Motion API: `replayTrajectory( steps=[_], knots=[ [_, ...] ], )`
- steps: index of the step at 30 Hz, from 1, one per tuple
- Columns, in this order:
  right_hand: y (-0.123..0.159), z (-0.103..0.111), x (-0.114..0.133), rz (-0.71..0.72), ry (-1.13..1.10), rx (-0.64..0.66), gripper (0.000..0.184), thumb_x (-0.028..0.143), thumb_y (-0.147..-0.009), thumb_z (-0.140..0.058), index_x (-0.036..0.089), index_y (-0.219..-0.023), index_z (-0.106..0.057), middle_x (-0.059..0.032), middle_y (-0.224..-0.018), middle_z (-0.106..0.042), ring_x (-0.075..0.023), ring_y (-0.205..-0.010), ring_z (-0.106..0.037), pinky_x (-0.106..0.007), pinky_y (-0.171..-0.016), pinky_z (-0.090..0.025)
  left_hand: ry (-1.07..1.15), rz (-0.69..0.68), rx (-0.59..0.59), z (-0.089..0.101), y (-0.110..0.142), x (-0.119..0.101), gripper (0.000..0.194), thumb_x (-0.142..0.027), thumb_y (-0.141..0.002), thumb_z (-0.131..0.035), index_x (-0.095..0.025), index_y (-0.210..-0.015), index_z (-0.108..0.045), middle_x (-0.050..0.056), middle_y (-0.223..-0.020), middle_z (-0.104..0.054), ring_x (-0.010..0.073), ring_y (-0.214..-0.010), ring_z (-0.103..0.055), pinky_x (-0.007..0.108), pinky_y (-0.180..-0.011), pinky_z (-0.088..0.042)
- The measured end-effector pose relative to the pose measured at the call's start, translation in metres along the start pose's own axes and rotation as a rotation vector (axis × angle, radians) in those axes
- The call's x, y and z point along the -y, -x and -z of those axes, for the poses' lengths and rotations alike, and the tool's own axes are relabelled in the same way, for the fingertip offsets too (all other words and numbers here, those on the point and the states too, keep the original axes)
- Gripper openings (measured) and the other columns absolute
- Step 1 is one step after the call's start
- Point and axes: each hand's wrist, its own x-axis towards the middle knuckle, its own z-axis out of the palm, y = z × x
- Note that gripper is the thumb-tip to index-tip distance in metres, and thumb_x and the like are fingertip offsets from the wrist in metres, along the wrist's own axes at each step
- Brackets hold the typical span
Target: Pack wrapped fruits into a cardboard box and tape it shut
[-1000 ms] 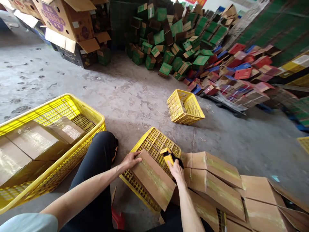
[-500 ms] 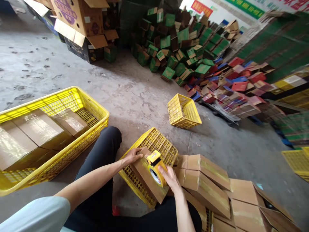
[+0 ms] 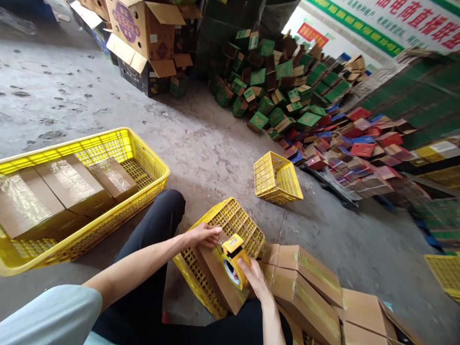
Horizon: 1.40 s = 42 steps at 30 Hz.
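A brown cardboard box (image 3: 208, 266) lies tilted on an upturned yellow crate (image 3: 244, 218) between my knees. My right hand (image 3: 253, 278) is wrapped round a yellow tape dispenser (image 3: 235, 256) with a roll of tape in it, held over the box's upper face. At the box's far end my left hand (image 3: 205, 235) has its fingers pressed together, the tips close to the dispenser's front. What these fingertips pinch, if anything, is too small to tell. The dispenser hides part of the box.
On my left stands a long yellow basket (image 3: 143, 143) with several taped boxes (image 3: 72, 184). More cardboard boxes (image 3: 305, 287) lie to my right. A small yellow crate (image 3: 276, 179) sits ahead, with heaps of green boxes (image 3: 273, 96) and red boxes (image 3: 362, 148) behind it.
The dispenser has moved from the box's right side to above the box, its roll now facing me. My left hand has shifted from the box's corner towards the dispenser. The view has turned slightly.
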Motion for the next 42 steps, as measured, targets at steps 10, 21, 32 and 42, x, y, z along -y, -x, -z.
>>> replayTrajectory(
  steps=[10,21,32,42],
  knots=[
    [0.001,-0.005,0.011,-0.012,0.055,-0.03,0.072,0.087,-0.07,-0.069,0.018,-0.09,-0.07,-0.0072,-0.07,-0.075,-0.0273,-0.067,-0.072,-0.038,-0.068,-0.056,0.146,0.163,0.109,-0.004,-0.003,-0.002,0.051,-0.045,-0.056,-0.097,-0.013,-0.089,-0.077,0.008,-0.087,-0.079,0.0203,-0.08,-0.074,0.024,-0.066,-0.057],
    [-0.002,-0.005,0.018,-0.05,0.108,-0.011,0.073,0.087,-0.069,-0.07,0.018,-0.093,-0.071,-0.0071,-0.071,-0.075,-0.0278,-0.067,-0.073,-0.038,-0.067,-0.058,0.113,0.136,0.063,-0.008,-0.007,-0.003,0.034,-0.039,-0.061,-0.089,-0.016,-0.08,-0.072,0.002,-0.075,-0.074,0.0132,-0.063,-0.066,0.02,-0.056,-0.049],
    [-0.006,-0.004,0.017,-0.017,0.15,0.016,0.08,0.086,-0.071,-0.07,0.014,-0.104,-0.076,-0.0111,-0.077,-0.078,-0.03,-0.075,-0.074,-0.038,-0.071,-0.058,-0.105,-0.045,-0.025,-0.003,-0.011,-0.007,0.042,-0.054,-0.079,-0.075,-0.012,-0.08,-0.071,0.009,-0.076,-0.073,0.0177,-0.066,-0.065,0.024,-0.056,-0.047],
    [-0.004,0.001,0.01,-0.034,0.066,0.039,0.079,0.088,-0.068,-0.071,0.016,-0.1,-0.076,-0.0119,-0.081,-0.079,-0.0319,-0.078,-0.075,-0.042,-0.077,-0.059,-0.363,-0.204,-0.087,0.019,0.009,0.008,0.019,-0.03,-0.083,-0.06,-0.014,-0.086,-0.07,0.005,-0.085,-0.072,0.0285,-0.097,-0.066,0.031,-0.085,-0.05]
  ],
)
